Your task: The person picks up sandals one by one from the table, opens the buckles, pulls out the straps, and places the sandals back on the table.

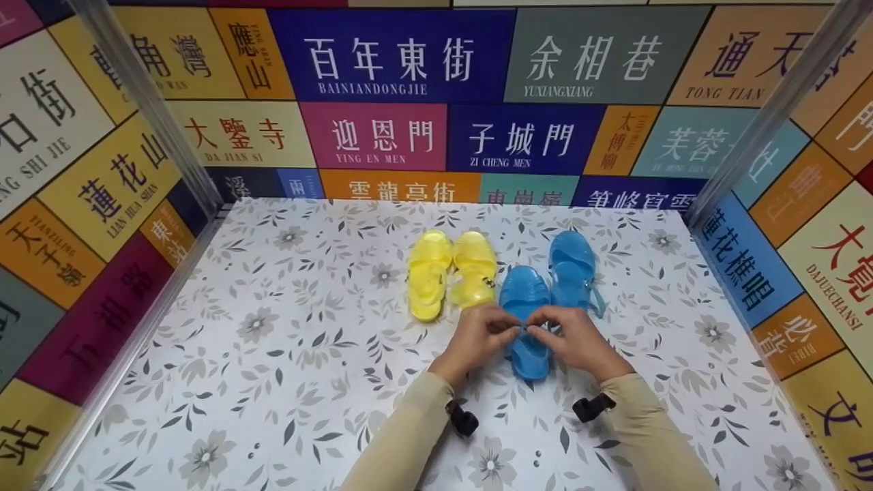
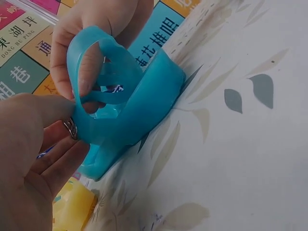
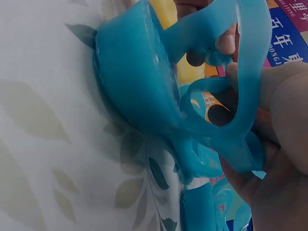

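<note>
A blue jelly sandal (image 1: 524, 286) lies on the table with its toe pointing away from me, and both hands meet over its ankle strap (image 2: 79, 62). My left hand (image 1: 481, 337) pinches the strap on the left side, beside a small metal buckle (image 2: 70, 129). From the right, my right hand (image 1: 569, 337) pinches the strap between thumb and fingers; a loop of strap (image 3: 252, 62) rises in front of it in the right wrist view. Fingers partly hide where the strap and buckle meet. Just right of it lies the other blue sandal (image 1: 571, 256), its strap hanging loose.
Left of the blue pair lie two yellow sandals, one (image 1: 428, 273) farther left and the other (image 1: 472, 259) close to my left hand. A floral cloth (image 1: 273, 382) covers the table. Walls with coloured sign panels (image 1: 389, 54) enclose the back and sides.
</note>
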Action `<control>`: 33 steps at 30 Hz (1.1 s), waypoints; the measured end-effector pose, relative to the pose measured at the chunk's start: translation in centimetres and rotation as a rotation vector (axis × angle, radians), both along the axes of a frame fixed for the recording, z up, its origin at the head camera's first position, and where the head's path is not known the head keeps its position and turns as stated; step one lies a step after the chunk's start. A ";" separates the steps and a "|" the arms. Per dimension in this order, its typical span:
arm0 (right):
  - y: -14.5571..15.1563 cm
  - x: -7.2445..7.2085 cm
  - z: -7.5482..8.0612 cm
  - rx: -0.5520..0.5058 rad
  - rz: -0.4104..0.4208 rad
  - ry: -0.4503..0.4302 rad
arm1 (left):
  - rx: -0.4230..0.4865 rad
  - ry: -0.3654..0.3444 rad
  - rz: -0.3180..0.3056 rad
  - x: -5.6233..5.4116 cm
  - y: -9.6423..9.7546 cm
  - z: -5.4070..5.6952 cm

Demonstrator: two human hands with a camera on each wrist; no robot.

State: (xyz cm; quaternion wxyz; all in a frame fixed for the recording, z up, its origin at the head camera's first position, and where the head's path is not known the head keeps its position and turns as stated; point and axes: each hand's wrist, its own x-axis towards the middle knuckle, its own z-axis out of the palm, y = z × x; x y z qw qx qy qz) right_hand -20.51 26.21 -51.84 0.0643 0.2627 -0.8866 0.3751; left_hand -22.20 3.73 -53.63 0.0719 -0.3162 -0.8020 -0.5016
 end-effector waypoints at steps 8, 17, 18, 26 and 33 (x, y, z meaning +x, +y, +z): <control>0.3 0.1 0.6 0.031 0.012 -0.084 | -0.015 -0.033 0.010 0.0 0.0 0.3; 0.0 0.2 0.4 0.069 0.029 -0.021 | 0.014 -0.042 -0.002 0.1 0.1 0.2; 0.0 0.2 0.4 0.072 0.034 -0.009 | 0.019 -0.042 -0.002 0.2 0.1 0.1; -0.5 0.3 0.1 0.038 0.040 0.008 | 0.047 -0.071 -0.002 0.6 0.1 -0.1; -0.2 0.5 0.2 0.009 0.000 -0.029 | 0.034 -0.127 -0.005 0.5 0.2 0.0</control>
